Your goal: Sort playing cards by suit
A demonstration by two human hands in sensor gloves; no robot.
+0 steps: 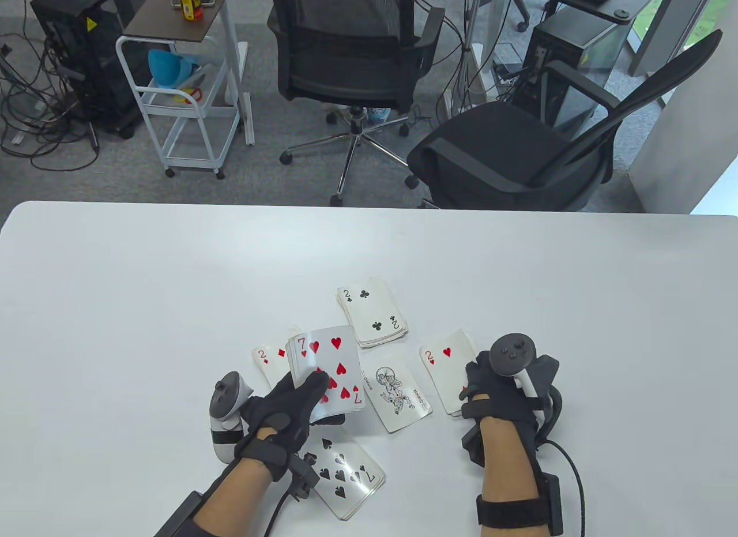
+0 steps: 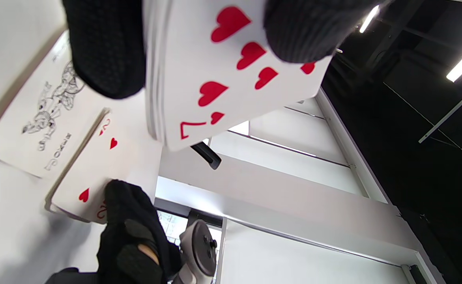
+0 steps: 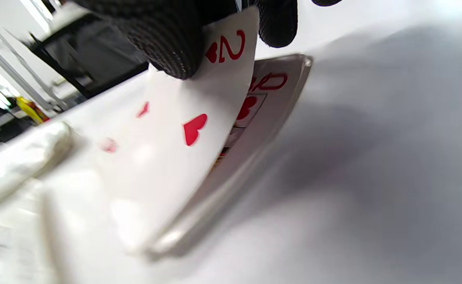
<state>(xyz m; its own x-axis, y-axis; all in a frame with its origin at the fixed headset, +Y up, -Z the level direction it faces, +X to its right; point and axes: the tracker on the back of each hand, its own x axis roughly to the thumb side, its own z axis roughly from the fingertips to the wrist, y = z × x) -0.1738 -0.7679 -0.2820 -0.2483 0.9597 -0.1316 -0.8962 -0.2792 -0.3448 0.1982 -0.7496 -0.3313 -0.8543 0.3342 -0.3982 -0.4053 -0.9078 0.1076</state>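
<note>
Revealing queen of hearts [image 3: 272,88], under two of hearts [image 3: 199,118]

We see the right hand's gloved fingertips [image 3: 167,39] coming in from the top edge, pinching the corner of a two of hearts [image 3: 183,130] at its red index. That card tilts up at the pinched end and lies over a heart pile [image 3: 270,102] on the white table [image 3: 373,177]; the card just under it shows a red heart and a red index we can't read for sure. At far left, blurred, we see a pale card stack [image 3: 17,165] and a yellow object [image 3: 31,110] beyond the table edge.
</note>
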